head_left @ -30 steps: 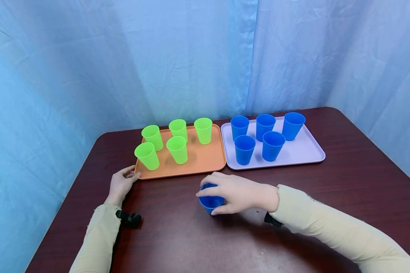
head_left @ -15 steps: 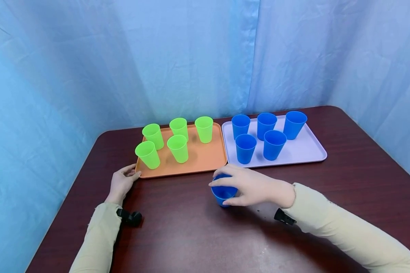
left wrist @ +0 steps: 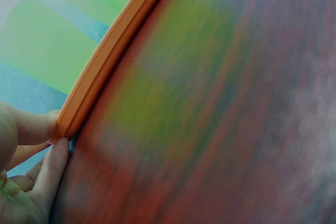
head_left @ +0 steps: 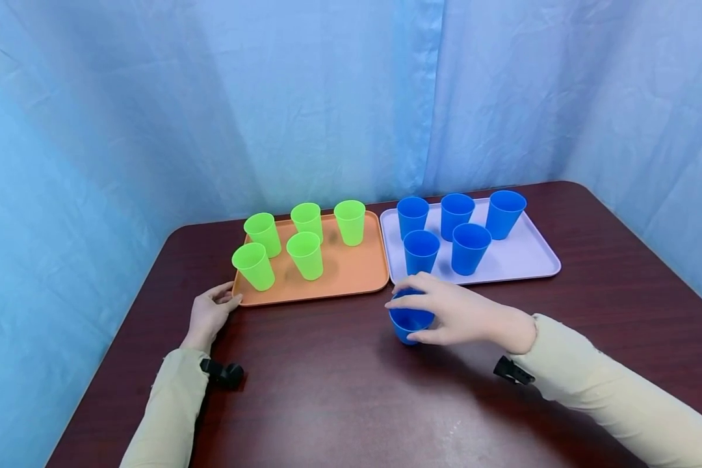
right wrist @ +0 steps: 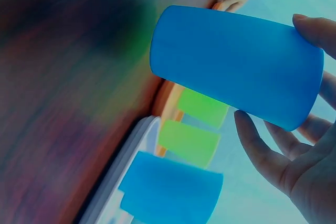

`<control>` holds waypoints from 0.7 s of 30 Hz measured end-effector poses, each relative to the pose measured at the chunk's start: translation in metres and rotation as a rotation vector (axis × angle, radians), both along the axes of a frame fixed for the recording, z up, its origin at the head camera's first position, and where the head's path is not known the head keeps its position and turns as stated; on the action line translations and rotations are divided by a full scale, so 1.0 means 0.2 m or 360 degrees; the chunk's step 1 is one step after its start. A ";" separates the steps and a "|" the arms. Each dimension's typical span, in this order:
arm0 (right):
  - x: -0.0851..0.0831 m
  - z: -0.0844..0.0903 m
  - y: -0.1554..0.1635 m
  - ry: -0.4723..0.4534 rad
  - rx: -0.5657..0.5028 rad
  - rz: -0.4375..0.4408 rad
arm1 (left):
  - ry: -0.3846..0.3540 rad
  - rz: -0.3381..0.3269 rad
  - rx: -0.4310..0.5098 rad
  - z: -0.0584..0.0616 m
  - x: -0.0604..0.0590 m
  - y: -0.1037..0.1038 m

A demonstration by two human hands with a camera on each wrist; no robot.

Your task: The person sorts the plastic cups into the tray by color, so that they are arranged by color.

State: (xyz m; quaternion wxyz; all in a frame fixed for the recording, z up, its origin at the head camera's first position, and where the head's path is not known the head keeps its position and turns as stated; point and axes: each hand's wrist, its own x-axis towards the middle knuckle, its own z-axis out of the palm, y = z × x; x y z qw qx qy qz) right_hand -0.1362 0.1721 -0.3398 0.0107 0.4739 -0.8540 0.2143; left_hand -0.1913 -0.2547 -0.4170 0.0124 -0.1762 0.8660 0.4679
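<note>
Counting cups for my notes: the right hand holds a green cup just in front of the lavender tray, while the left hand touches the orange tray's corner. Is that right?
Not quite: the cup in the right hand is blue, not green, as the head view shows. It is held just in front of the lavender tray, and the left hand touches the orange tray at its corner.

The head view is bright, evenly lit and sharp, with soft shadows under the cups and arms and a pale sheen on the table (head_left: 444, 416) near its front edge. Both wrist views are smeared by motion blur: the table (left wrist: 220, 108) streaks, colours bleed, and only the tray rim (left wrist: 105, 59) stays fairly crisp.
</note>
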 end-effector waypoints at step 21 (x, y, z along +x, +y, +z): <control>-0.03 0.00 0.42 0.0200 -0.0098 -0.0395 | 0.0044 -0.0002 -0.0012 -0.01 0.00 -0.01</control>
